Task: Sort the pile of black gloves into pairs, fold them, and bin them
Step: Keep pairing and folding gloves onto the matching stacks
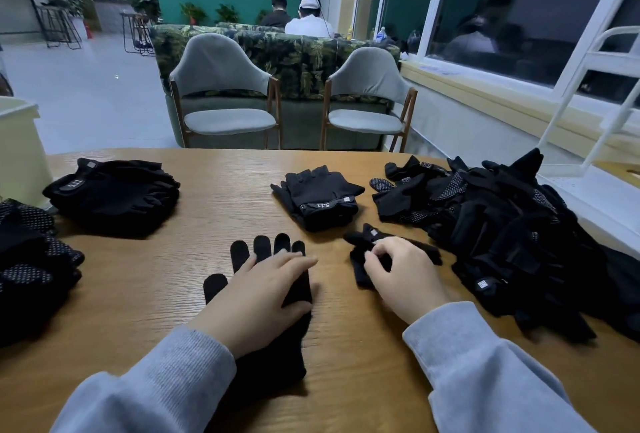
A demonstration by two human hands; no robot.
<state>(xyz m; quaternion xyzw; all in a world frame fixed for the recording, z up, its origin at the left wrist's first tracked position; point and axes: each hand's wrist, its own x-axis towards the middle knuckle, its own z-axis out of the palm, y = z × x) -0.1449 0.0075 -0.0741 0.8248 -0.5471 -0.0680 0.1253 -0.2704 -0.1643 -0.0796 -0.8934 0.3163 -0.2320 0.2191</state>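
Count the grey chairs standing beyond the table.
2: one chair beyond the table's far edge at left-centre, the other chair to its right, nearer the window. None appears hidden.

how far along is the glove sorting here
Partly done: folded stacks sit at the table's left, with one folded pair mid-table. In hand: left hand presses a flat glove while right hand pinches another glove. Left: the big unsorted pile on the right.
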